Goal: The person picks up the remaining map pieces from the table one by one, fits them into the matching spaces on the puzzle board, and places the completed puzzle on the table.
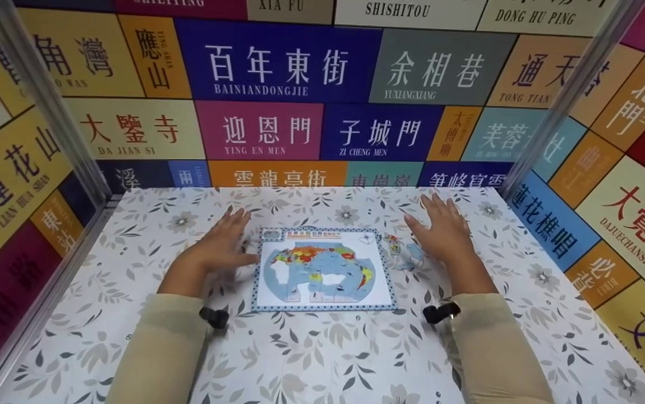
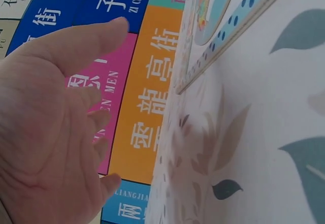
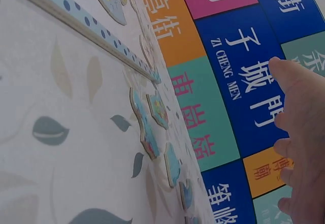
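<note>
The puzzle board (image 1: 322, 307) is rectangular, blue-bordered with dark dots, and lies flat; its world map is partly filled, with white gaps. Several loose pieces (image 3: 172, 165), largely blue, lie just beside its right edge.

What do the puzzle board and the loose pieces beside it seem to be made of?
Puzzle board: probably thin wood or card, printed finish; its bare edge looks pale. Loose pieces: likely the same, printed on top, with similar plain edges.
</note>
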A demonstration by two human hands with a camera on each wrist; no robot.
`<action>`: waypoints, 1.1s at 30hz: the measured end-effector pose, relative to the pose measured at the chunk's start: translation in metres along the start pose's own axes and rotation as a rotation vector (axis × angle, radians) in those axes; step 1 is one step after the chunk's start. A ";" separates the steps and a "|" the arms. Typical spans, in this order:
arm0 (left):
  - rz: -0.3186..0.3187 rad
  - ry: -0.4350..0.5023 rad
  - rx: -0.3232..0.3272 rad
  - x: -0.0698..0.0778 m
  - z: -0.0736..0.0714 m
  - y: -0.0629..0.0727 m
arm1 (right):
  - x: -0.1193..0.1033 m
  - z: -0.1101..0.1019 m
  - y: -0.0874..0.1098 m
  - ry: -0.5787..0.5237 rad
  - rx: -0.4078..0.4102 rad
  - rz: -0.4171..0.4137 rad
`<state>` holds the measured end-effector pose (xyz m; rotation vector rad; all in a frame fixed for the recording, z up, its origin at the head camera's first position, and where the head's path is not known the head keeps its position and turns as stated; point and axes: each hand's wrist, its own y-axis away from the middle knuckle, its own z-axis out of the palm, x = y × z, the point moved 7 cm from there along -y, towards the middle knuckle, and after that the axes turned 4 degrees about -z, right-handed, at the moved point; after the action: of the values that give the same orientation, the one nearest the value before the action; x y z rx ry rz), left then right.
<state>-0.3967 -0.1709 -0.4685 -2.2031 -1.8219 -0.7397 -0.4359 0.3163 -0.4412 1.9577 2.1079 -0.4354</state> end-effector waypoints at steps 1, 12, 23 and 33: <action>0.006 0.003 -0.020 0.000 0.003 0.000 | 0.003 0.001 0.000 -0.006 -0.005 0.000; -0.024 0.084 -0.271 -0.002 0.025 0.005 | 0.028 0.011 -0.003 -0.042 -0.072 0.038; -0.162 0.208 -0.357 -0.006 0.034 0.007 | 0.051 0.012 -0.003 -0.118 -0.133 0.091; -0.206 0.207 -0.357 -0.007 0.035 0.009 | 0.076 0.001 0.007 -0.222 -0.183 0.162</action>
<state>-0.3796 -0.1635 -0.5006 -2.0495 -1.9505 -1.3762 -0.4351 0.3867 -0.4707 1.8638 1.7723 -0.3929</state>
